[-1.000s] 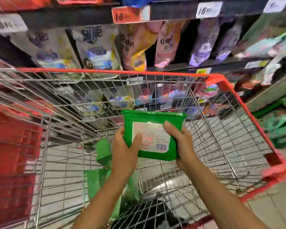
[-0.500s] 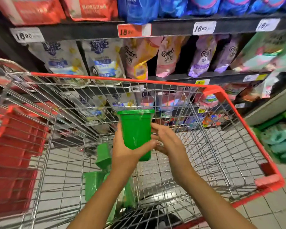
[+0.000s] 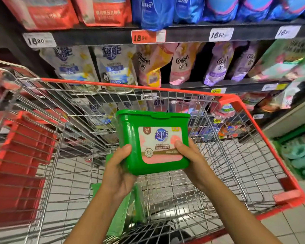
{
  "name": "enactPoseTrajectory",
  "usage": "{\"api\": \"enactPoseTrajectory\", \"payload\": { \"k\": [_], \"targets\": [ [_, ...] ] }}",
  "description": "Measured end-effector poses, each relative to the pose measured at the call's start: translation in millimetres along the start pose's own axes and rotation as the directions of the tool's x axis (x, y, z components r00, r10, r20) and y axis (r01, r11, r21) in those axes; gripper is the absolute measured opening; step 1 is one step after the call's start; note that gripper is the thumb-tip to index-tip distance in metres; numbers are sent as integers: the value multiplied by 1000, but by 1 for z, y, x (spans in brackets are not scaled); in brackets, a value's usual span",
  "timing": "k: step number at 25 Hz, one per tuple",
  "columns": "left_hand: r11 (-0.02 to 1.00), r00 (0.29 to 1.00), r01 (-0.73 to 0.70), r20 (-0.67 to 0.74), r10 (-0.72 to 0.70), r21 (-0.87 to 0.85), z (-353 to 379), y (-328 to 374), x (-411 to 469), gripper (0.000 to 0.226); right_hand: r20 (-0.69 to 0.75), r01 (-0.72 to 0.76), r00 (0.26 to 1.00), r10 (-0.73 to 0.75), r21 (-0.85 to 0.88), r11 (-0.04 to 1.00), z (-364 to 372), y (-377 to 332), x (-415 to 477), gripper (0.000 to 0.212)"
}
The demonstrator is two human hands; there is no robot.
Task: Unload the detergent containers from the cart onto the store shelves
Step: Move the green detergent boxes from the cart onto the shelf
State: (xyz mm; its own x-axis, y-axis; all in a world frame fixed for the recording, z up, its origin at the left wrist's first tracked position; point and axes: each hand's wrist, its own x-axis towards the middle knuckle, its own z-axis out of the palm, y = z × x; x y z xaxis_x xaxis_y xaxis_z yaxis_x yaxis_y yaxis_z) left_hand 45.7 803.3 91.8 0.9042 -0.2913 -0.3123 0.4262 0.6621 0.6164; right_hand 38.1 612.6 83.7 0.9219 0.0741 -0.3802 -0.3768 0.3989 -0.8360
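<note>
A green detergent box (image 3: pixel 130 138) with a pink and white front label is held upright above the wire cart (image 3: pixel 232 103), label facing me. My left hand (image 3: pixel 118 171) grips its lower left corner and my right hand (image 3: pixel 192 161) grips its lower right side. Below my left forearm, more green containers (image 3: pixel 123 213) lie in the bottom of the cart, partly hidden by my arm. The store shelves (image 3: pixel 183 32) stand just beyond the cart's far rim.
Shelves hold red, blue, white, pink and purple detergent pouches (image 3: pixel 113 67) with price tags (image 3: pixel 148 36). A red plastic crate (image 3: pixel 19 155) sits at the cart's left. Green packs (image 3: pixel 298 152) are stacked low on the right. Tiled floor (image 3: pixel 289 226) shows at the lower right.
The green box was turned from its back label, past its narrow side, to its front label. My right hand took hold of it again. The view tilted up toward the shelves.
</note>
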Motion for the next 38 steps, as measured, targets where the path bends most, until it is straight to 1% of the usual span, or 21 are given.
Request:
{"api": "enactPoseTrajectory", "payload": {
  "k": [2, 3, 5, 7, 9, 11, 13, 16, 17, 19, 22, 25, 28, 29, 32, 34, 36, 38],
  "targets": [
    [999, 999, 41, 26, -40, -21, 0, 3, -2, 69, 94, -24, 996, 13, 113, 993, 3, -1, -3, 57],
    [998, 997, 66, 29, -66, -1, 0, 7, -2, 70, 102, -10, 995, -3, 126, 992, 4, -1, -4, 57],
    [993, 996, 92, 17, -93, 73, -1, 17, -4, 74, 57, 53, 997, -59, 107, 993, 8, -1, -7, 57],
    [979, 997, 62, 29, -69, 193, 0, 28, -6, 73, -29, 136, 991, -134, 91, 987, 10, -3, -12, 57],
    [928, 1000, 25, 5, -29, 372, 4, 36, -13, 65, -66, 208, 976, -205, 44, 977, 11, -8, -16, 58],
    [886, 998, -24, -35, 46, 463, 8, 35, -22, 50, -34, 244, 969, -244, 1, 970, 15, -9, -18, 61],
    [878, 989, -79, -72, 128, 472, 10, 32, -38, 43, 31, 242, 970, -241, -6, 970, 23, -9, -20, 63],
    [871, 951, -167, -158, 266, 462, 12, 25, -72, 41, 165, 207, 966, -197, -46, 977, 34, -10, -24, 68],
    [866, 930, -197, -192, 314, 460, 12, 21, -85, 40, 215, 194, 961, -176, -67, 979, 39, -11, -27, 69],
    [850, 862, -270, -279, 422, 452, 12, 11, -118, 41, 339, 169, 933, -121, -116, 979, 52, -12, -36, 72],
    [820, 739, -366, -398, 543, 440, 14, 0, -171, 45, 507, 145, 861, -44, -163, 976, 84, -10, -58, 70],
    [766, 562, -462, -520, 643, 448, 10, -5, -234, 52, 649, 110, 759, 42, -191, 975, 129, 2, -91, 64],
    [680, 384, -544, -574, 723, 492, -1, -5, -300, 46, 749, 89, 652, 112, -223, 971, 177, 23, -133, 66],
    [659, 336, -559, -588, 735, 504, -7, -6, -322, 47, 776, 90, 619, 122, -224, 970, 192, 32, -147, 64],
    [603, 255, -581, -582, 772, 546, -28, -1, -387, 59, 840, 79, 529, 125, -195, 978, 239, 63, -193, 58],
    [570, 213, -584, -569, 794, 578, -48, 11, -436, 60, 864, 84, 493, 99, -161, 983, 274, 89, -225, 61],
    [563, 216, -568, -550, 806, 601, -67, 26, -480, 59, 872, 91, 484, 70, -130, 987, 306, 114, -255, 62],
    [571, 229, -542, -545, 807, 617, -89, 44, -521, 53, 875, 88, 481, 58, -114, 990, 339, 137, -282, 63]
  ]
}}
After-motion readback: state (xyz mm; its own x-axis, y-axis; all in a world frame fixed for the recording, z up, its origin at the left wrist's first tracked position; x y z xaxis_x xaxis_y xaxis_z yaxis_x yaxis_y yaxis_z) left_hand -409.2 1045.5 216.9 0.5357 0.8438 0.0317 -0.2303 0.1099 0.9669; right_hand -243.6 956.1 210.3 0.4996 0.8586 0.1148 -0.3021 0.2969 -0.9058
